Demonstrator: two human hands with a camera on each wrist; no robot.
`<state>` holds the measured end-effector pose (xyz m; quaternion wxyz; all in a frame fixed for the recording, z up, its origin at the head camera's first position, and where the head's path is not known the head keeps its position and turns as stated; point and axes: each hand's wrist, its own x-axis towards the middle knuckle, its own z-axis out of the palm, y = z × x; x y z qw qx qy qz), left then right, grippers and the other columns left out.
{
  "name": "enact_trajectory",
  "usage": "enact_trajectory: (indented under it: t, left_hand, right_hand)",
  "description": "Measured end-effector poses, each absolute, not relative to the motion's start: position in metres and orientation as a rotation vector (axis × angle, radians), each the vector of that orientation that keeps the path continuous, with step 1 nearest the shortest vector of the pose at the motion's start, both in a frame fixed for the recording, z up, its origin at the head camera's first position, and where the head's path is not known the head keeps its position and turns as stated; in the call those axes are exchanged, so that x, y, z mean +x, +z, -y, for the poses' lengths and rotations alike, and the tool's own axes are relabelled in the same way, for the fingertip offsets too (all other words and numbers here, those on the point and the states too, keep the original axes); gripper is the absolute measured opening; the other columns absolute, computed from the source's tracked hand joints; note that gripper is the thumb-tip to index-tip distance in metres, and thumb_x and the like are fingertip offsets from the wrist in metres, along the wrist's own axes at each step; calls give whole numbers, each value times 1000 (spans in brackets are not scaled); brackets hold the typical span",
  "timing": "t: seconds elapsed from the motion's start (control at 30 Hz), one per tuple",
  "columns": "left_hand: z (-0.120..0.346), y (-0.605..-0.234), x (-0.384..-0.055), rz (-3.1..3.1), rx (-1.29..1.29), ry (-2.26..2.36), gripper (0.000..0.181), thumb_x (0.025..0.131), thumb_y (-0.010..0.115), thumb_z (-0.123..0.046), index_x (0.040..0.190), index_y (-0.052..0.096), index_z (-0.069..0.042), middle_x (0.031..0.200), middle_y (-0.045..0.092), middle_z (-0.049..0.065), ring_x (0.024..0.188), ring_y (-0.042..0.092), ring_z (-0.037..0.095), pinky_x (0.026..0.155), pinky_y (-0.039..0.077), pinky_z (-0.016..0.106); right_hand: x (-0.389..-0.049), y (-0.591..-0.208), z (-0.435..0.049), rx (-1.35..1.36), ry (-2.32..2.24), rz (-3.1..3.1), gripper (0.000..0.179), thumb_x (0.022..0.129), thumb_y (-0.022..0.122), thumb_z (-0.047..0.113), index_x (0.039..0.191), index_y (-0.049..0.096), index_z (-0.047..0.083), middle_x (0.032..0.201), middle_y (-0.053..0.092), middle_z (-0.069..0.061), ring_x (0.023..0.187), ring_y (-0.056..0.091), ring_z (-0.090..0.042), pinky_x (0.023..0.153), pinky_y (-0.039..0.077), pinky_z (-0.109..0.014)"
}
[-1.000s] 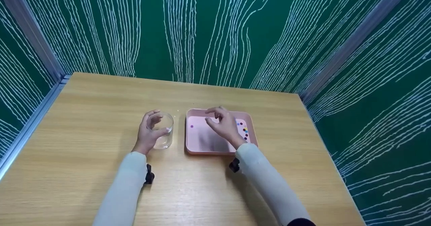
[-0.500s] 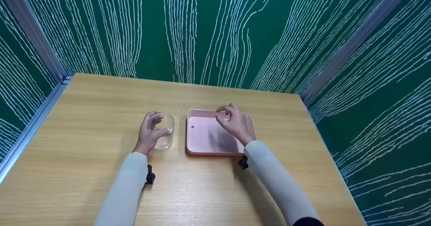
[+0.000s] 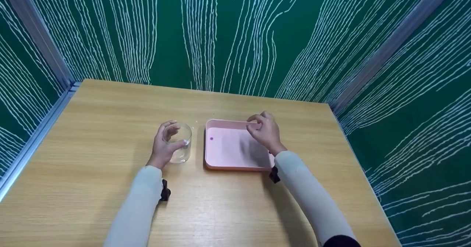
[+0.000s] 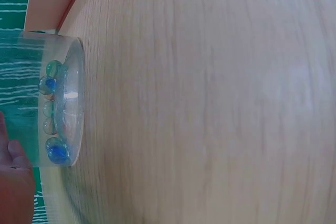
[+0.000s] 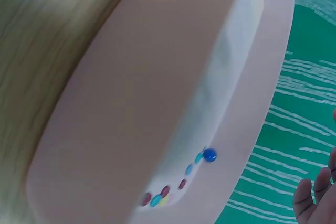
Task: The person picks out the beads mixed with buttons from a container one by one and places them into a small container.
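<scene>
- Nearest me, two pale sleeves come up over the wooden table (image 3: 92, 158), each with a small dark camera strapped at the wrist.
- The left hand (image 3: 163, 147) is curled round a clear glass (image 3: 179, 143) standing upright on the table just left of the tray; its thumb and fingers wrap the wall. The left wrist view shows a few glass beads (image 4: 52, 111) – blue and greenish – lying on the bottom of the glass.
- Just beside it sits the pink tray (image 3: 220, 166). One purple bead (image 3: 211, 138) lies alone near its far left corner.
- The right hand (image 3: 265, 133) hovers over the tray's far right part, fingers bent and the tips drawn together as if pinching. Whether a bead is between them I cannot tell – the tips are too small in the head view, and the right wrist view catches only a few fingertips (image 5: 315, 200) at its edge.
- That same wrist view shows a cluster of coloured beads (image 5: 178, 184) – blue, red, yellow – along one inner side of the tray; from above, the hand covers that spot.
- As I judge it, the work in hand is picking beads off the tray into the glass, and this is the pick. The next move calls for a fine fingertip pinch on one bead, then a short carry left over the glass rim while the left hand steadies it.
- Farthest off, green walls (image 3: 235, 37) with white streaks close round the table.
</scene>
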<state>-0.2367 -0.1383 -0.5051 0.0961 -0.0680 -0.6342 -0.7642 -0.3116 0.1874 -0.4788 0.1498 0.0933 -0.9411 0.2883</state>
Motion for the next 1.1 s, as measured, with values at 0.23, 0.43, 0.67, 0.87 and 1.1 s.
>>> enact_trajectory:
  t: [0.23, 0.43, 0.67, 0.87, 1.1]
  left_hand:
    - [139, -506, -236, 1918, -169, -2253, 66, 65, 69, 5, 122, 38, -2, 118, 48, 25, 109, 43, 27, 102, 23, 46]
    - [140, -506, -237, 1900, -195, -2255, 66, 65, 70, 6, 122, 37, -1, 117, 48, 25, 112, 39, 36, 102, 22, 49]
    - [142, -507, -236, 1930, -191, -2248, 66, 66, 69, 4, 123, 37, -3, 118, 47, 23, 112, 40, 31, 103, 19, 49]
    - [141, -505, -236, 1915, -200, -2269, 66, 66, 68, 5, 124, 36, -2, 119, 46, 23, 114, 37, 37, 103, 18, 50]
    - [139, -508, -240, 1847, -220, -2286, 65, 64, 68, 10, 122, 38, 0, 117, 46, 27, 110, 39, 35, 102, 22, 50]
  right_hand:
    - [-316, -486, -195, 169, 872, 2751, 15, 73, 67, 35, 86, 64, 28, 82, 43, 5, 81, 42, -15, 66, 40, -30]
    - [-325, -493, -203, 77, 830, 2816, 14, 73, 66, 37, 84, 63, 29, 84, 45, 4, 85, 40, -16, 69, 39, -31]
    - [-333, -503, -214, 46, 707, 2885, 17, 71, 66, 36, 84, 65, 25, 86, 49, 0, 85, 42, -20, 72, 40, -34]
    - [-337, -510, -221, -78, 690, 2937, 19, 71, 67, 37, 83, 64, 23, 85, 47, 1, 84, 42, -19, 74, 40, -34]
    - [-339, -516, -220, -108, 566, 2981, 11, 74, 64, 35, 81, 63, 27, 85, 47, 3, 84, 41, -20, 77, 37, -37]
